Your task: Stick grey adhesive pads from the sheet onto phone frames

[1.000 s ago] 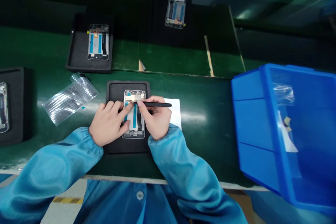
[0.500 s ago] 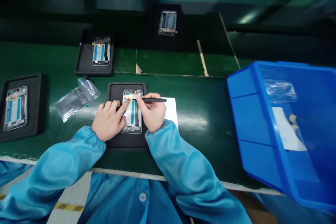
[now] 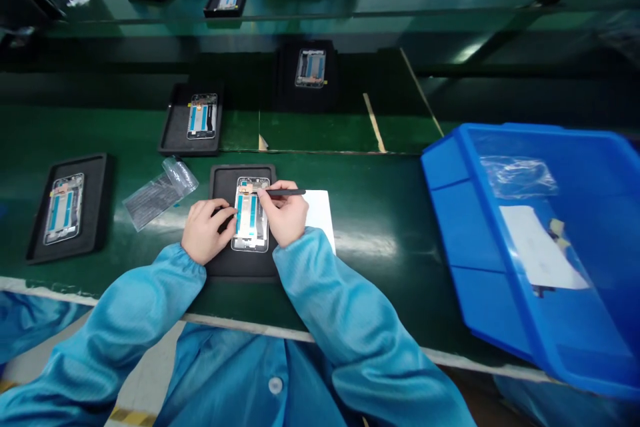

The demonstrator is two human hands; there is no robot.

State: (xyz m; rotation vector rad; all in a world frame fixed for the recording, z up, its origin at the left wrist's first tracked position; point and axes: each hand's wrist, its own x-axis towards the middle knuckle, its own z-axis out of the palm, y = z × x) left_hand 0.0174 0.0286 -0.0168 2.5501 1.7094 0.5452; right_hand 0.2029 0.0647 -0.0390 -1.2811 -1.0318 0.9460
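Green counter [image 3: 380,253] in front of me, glossy, with a worn pale front edge. Square before me: a black tray [image 3: 245,266], flat on the surface. White sheet [image 3: 321,217] just to its right, partly covered by my sleeve [image 3: 323,280]. Left: crumpled clear plastic packaging [image 3: 153,199]; farther left, a second dark tray [image 3: 93,223], set askew. Behind the packaging, a third tray [image 3: 175,125]. Beige strip [image 3: 375,123] along the rear section. Far right, a large blue bin [image 3: 463,227], well apart from the trays.
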